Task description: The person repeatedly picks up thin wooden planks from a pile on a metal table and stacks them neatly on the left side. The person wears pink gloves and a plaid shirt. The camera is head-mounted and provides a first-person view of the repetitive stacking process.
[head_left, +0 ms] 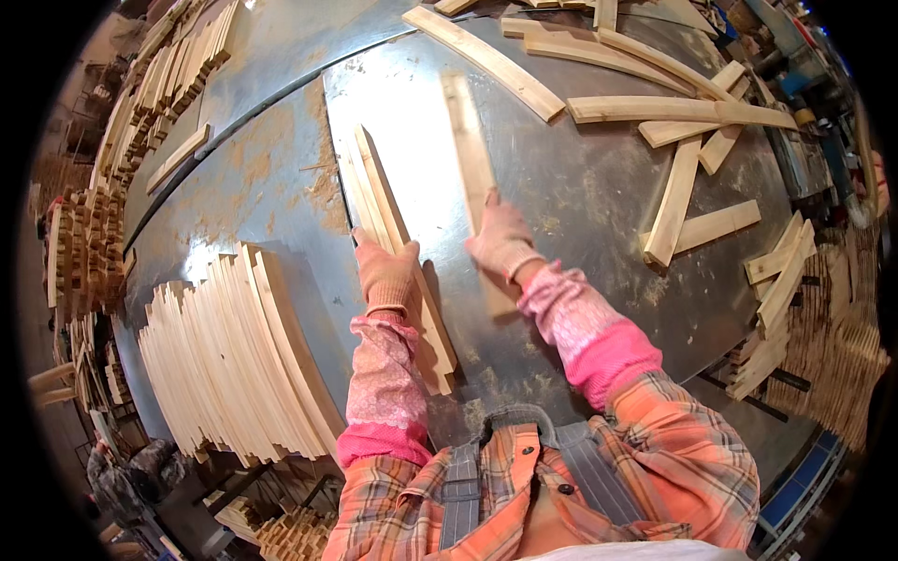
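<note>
Left grip [388, 278] clasped around slats [381, 192], right grip [502, 241] pinching blurred slat [470, 140], both extending ahead and behind

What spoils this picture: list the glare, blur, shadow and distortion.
Head view: white glare washes out the table beyond the left hand; head view: the board at the right hand is blurred; head view: a dark shadow lies right of the boards at the left hand; head view: fisheye bends the table's edges, and black fills the corners.
</note>
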Demonstrator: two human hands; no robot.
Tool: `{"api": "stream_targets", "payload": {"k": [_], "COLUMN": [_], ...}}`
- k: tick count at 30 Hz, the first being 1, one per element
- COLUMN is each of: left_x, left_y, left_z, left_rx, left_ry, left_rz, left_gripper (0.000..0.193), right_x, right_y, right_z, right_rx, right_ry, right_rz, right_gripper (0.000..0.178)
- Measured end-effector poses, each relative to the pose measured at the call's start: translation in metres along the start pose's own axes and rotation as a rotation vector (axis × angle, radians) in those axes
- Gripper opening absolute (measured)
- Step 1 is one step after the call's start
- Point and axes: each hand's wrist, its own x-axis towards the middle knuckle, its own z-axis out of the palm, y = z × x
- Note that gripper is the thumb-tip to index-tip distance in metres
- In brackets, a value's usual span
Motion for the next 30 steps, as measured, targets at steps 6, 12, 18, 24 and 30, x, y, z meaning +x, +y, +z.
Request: {"api": "stream_targets", "payload": {"k": [6, 12, 18, 24, 30], "left_x": [-0.007, -0.019, -0.012, -0.018, -0.045], "left_y": [0.012, 0.025, 0.021, -0.084, -0.148], "left_z": [0.013, 0.013, 0.002, -0.044, -0.062], "left_rx": [-0.006, 0.206, 0.177, -1.795, -1.821], "left_ry": [0.045, 0.113, 0.023, -0.549, -0.301], "left_rz": [0.109, 0.013, 0.013, -0.149, 0.22], "left_gripper": [0.124, 0.123, 0.125, 0.047, 0.058], "right_x": [0.031, 0.206, 0.163, 0.015, -0.069], "right_y": [-0.014, -0.021, -0.027, 0.09, 0.154], "right_z": [-0.006, -0.14, -0.14, -0.045, 0.02], "right_rx": [-0.08, -0.547, -0.412, 1.348, 1.327], "right_ry": [-0.031, 0.648, 0.348, -0.512, -0.705], "right_rz": [-0.476, -0.271, -0.204, -0.113, -0.198], "right_gripper": [0.074, 0.093, 0.066, 0.055, 0.057]}}
